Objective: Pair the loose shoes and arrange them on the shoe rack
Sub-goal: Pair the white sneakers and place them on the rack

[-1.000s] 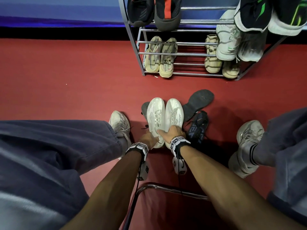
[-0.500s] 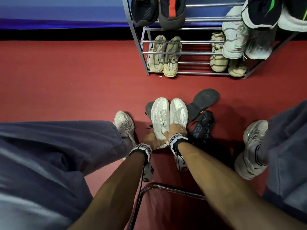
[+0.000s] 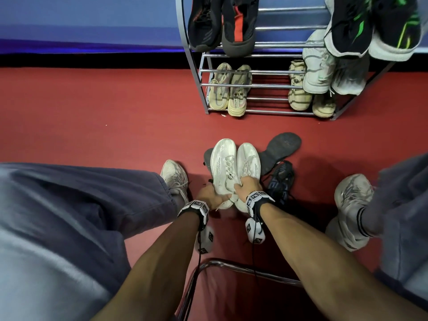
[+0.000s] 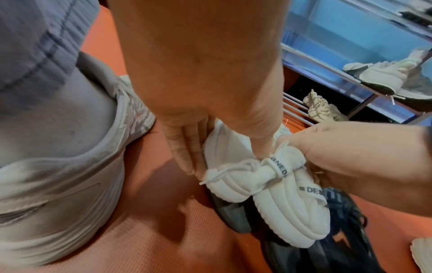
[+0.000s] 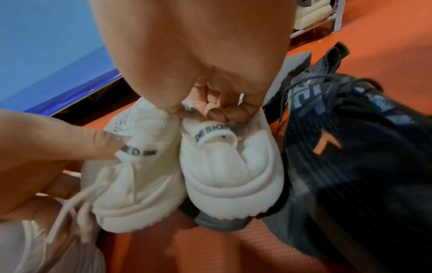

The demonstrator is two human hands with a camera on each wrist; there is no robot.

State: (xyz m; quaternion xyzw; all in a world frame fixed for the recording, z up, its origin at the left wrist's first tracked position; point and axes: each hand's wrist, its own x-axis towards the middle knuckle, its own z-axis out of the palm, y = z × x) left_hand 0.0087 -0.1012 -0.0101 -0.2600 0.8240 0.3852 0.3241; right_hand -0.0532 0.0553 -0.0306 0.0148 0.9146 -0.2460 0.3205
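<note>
Since both white sneakers [image 3: 234, 167] sit side by side on the red floor [image 3: 115, 126] short of the shoe rack [image 3: 266, 84], they're paired. Left hand [image 3: 209, 196] and right hand [image 3: 246, 186] each pinch a heel collar. Probably light with soft knit uppers; best held at the firmer heels.

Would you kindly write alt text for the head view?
Both hands, left hand and right hand, grip the heels of a white shoe pair over dark shoes on a red floor; a metal shoe rack stands ahead.

Heel tab of right white shoe [image 5: 211, 132] — "DESIG", left white shoe's tab [image 5: 135, 150] — "ED", partly hidden
</note>
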